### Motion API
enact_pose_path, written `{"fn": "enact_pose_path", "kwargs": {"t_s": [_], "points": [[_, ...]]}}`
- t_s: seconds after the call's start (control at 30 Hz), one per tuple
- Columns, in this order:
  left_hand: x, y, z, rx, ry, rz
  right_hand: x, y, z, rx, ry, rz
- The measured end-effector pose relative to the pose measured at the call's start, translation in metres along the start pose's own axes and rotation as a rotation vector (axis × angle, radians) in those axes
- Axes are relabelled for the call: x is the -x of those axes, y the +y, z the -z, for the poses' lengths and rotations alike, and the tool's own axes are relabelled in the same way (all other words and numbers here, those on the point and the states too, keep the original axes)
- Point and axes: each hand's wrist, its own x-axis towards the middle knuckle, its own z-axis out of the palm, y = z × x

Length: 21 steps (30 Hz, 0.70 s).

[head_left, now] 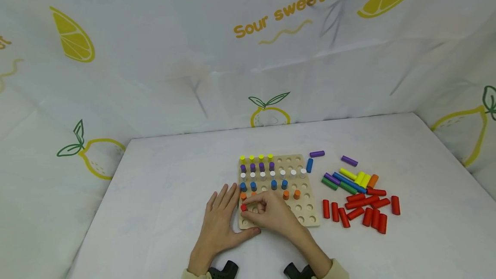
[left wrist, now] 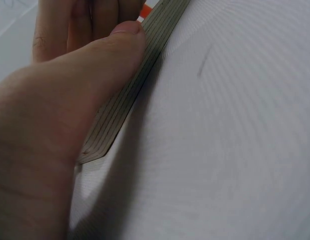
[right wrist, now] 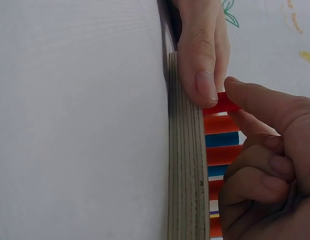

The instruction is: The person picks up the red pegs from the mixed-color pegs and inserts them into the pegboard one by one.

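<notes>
My right hand (head_left: 273, 212) pinches a small red peg (head_left: 243, 207) at the left side of a wooden pegboard (head_left: 315, 223), thumb and index finger on it. The red peg (right wrist: 225, 103) stands upright at the board's edge in the right wrist view, my other right fingers curled in. My left hand (head_left: 218, 223) lies along the board's left side, its fingers straight and its thumb (left wrist: 127, 42) against the front edge. Rows of yellow (head_left: 261, 158), purple (head_left: 261, 167), white (head_left: 273, 175), blue (head_left: 274, 185) and orange pegs (head_left: 296, 194) stand in the holes; my right hand hides part of the orange row.
Right of the board lie many loose red pegs (head_left: 382, 224), with green (head_left: 329, 182), yellow (head_left: 359, 178), blue (head_left: 309, 165), orange (head_left: 373, 181) and purple ones (head_left: 349, 161) farther back. A white cloth with lemon prints (head_left: 270, 116) hangs behind the white table (head_left: 162, 175).
</notes>
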Motion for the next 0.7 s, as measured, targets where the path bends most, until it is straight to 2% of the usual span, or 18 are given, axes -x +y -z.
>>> {"fn": "enact_pose_path", "kwargs": {"t_s": [0.2, 0.4, 0.7], "points": [[0.000, 0.000, 0.000, -0.001, 0.004, -0.001, 0.002, -0.004, 0.001, -0.005, -0.004, -0.003], [0.000, 0.002, 0.000, 0.011, -0.001, 0.008, 0.008, -0.012, 0.010, 0.001, 0.040, 0.004], [0.000, 0.001, -0.002, 0.024, -0.012, 0.024, 0.030, -0.014, 0.045, 0.054, 0.141, 0.021]]}}
